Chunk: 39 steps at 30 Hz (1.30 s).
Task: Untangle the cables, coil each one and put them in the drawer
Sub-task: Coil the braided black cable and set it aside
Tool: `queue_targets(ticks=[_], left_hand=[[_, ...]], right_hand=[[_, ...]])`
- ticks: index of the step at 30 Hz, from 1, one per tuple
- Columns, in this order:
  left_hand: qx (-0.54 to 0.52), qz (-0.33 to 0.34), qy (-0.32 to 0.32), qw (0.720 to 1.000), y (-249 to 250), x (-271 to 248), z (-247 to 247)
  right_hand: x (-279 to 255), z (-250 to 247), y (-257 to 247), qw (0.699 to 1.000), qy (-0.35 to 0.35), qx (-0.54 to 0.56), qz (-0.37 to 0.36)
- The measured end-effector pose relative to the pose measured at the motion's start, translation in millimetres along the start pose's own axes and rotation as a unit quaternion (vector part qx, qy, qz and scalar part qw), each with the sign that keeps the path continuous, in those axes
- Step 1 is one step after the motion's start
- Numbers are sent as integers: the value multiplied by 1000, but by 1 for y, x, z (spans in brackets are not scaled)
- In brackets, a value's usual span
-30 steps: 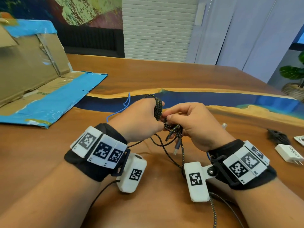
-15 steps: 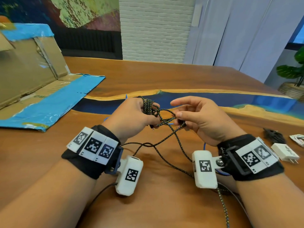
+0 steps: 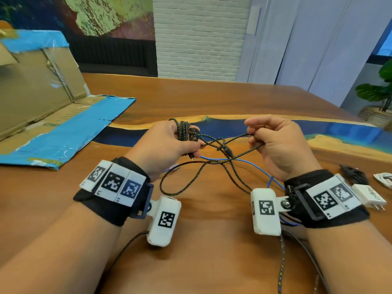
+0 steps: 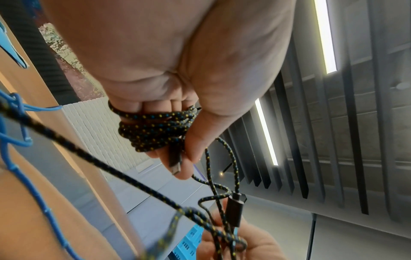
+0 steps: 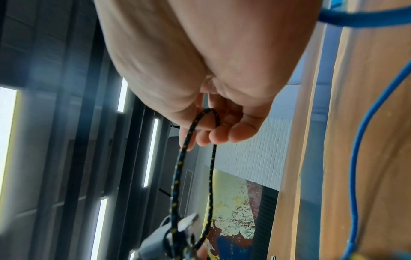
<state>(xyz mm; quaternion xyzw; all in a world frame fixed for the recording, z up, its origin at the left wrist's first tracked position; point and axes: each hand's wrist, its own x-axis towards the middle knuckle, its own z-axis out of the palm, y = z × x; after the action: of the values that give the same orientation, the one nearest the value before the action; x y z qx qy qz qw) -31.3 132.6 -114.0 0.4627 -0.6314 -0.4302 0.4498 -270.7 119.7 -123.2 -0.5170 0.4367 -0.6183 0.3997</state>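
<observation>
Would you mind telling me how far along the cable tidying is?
Partly coiled: turns of the black braided cable wrap the left hand. In hand: the right hand pulls a loop from the knot. Left: the thin blue cable, and no drawer shows.

Table: cardboard box at the far left edge, its flap lying flat on the tabletop toward the centre; charger plug, a small bundle and a packet at the right edge, near one another. Mid-table, above the surface: left hand and right hand side by side and apart, braided cable strung between them, coiled round the left fingers, looped over a right finger. Thin cable on the tabletop beneath both hands, crossing under the braided cable's hanging loops.
</observation>
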Motion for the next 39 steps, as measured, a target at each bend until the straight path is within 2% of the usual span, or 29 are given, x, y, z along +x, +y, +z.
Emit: queue_targets(ticks=[3, 7, 9, 15, 17, 19, 22, 25, 28, 33, 36, 39], left_hand=[[-19, 1, 28, 999, 0, 2, -3], [-13, 2, 22, 1000, 2, 2, 2], [5, -1, 19, 1000, 1, 2, 3], [72, 13, 25, 997, 2, -1, 8], [101, 24, 16, 994, 4, -1, 11], [91, 31, 2, 995, 8, -3, 11], [61, 28, -25, 997, 13, -4, 7], [97, 24, -56, 993, 15, -2, 2], [163, 23, -68, 984, 11, -3, -2], [149, 6, -37, 988, -1, -6, -12], [149, 6, -30, 988, -6, -8, -22], [106, -1, -29, 994, -7, -6, -29]], right_hand=[[-1, 0, 0, 995, -28, -91, -6], [-21, 16, -14, 972, -161, -169, -10], [-29, 24, -16, 962, -201, -180, -33], [-41, 40, -11, 934, -244, -252, -70], [-42, 43, -11, 933, -222, -263, -103], [-39, 41, -14, 941, -171, -259, -132], [-30, 27, -16, 958, -118, -234, -117], [-24, 18, -13, 959, -72, -246, -121], [-24, 24, -6, 969, -62, -222, -89], [-26, 38, 5, 987, -70, -140, -20], [-22, 32, -2, 998, -11, -53, 13], [-13, 14, -5, 997, 30, -61, 20]])
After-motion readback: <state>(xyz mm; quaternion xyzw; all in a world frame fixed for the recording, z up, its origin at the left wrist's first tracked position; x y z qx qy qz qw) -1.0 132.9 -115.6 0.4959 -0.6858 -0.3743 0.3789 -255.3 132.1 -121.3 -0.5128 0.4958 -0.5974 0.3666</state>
